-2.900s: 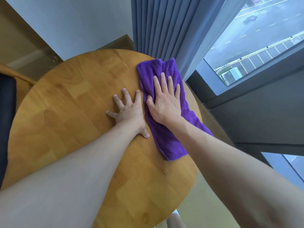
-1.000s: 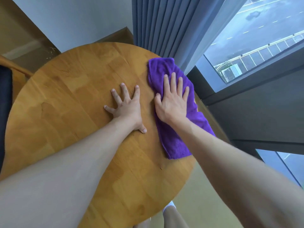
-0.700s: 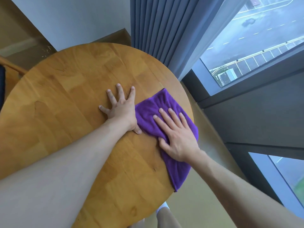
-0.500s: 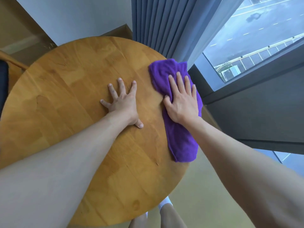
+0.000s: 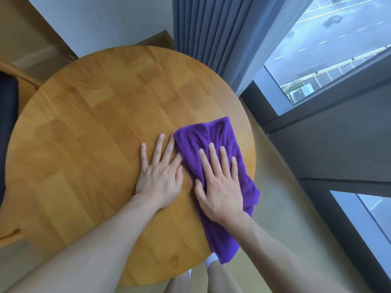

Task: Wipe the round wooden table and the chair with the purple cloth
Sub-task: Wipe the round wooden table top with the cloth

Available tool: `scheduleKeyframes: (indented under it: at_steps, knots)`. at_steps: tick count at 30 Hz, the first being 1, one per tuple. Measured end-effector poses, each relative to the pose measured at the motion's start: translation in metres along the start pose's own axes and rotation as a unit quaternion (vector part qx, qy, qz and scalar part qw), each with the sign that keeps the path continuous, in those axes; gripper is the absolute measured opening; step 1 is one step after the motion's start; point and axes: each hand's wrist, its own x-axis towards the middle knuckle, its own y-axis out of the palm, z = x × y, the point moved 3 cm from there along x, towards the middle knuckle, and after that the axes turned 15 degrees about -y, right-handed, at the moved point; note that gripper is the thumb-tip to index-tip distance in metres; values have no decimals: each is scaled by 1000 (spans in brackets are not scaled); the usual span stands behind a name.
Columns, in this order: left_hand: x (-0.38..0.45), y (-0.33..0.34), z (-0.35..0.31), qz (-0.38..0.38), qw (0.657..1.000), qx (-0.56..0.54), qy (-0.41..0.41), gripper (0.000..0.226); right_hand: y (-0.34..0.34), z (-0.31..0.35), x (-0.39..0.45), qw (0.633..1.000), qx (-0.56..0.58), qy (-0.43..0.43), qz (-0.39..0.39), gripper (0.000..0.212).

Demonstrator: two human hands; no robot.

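Flat and spread, my right hand (image 5: 220,182) presses its palm and straight fingers down on the purple cloth (image 5: 213,144); nothing is pinched, so this grip is only downward pressure. My left hand (image 5: 159,174) lies flat on the bare wood just beside it, fingers splayed, its index finger touching the cloth's left edge. The cloth sits on the right side of the round bench (image 5: 95,123), its far end spread on the wood and its near end trailing under my wrist and hanging over the bench's near-right rim. Half a second ago the cloth was further out, up near the far-right rim by the curtain (image 5: 209,28), with a clear gap of wood between my two hands; now my right hand has drawn it back toward me and leftward until it meets the left hand. The left hand has stayed planted in much the same spot on the wood. At the left edge of the view I see part of the chair (image 5: 8,115), a wooden frame with a dark cushion, tucked beside the bench. Beyond the curtain, the window (image 5: 330,49) looks down on a road.
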Motion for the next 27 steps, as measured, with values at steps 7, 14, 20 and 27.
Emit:
scheduleKeyframes:
  at_steps: [7, 14, 20, 27]
  knots:
    - [5, 1, -1, -37, 999, -17, -8, 65, -22, -52, 20, 997, -15, -72, 33, 77]
    - [0, 5, 3, -38, 999, -9, -8, 67, -4, 11, 28, 984, 47, 159, -62, 76]
    - [1, 4, 4, -10, 1000, -24, -6, 74, 9, 25, -55, 998, 1, -55, 22, 80]
    - [5, 6, 3, -47, 999, -24, -9, 72, -12, -33, -6, 997, -6, 81, -18, 82]
